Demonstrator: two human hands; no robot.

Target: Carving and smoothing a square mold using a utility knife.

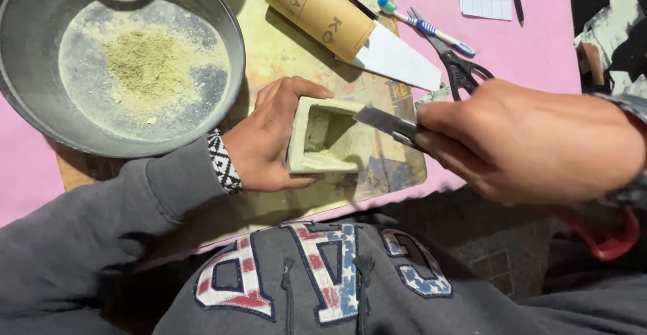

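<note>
Right hand (532, 139) closed on flat metal blade (381, 120), tip at hollow pale-green block (327, 136); left hand (269, 136) clasping block, beside grey powder-dusted round pan (202, 11)

We see a pink tabletop (532, 45) filling most of the scene, lit brightly from above so that things cast sharp, dark shadows across it. Along the near edge we look down to a dim floor of dark patterned tiles (502, 267); at the top right corner the surroundings fall into near-black shade.

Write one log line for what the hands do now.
left hand: grips hollowed green block | right hand: holds metal blade at block's edge
</note>
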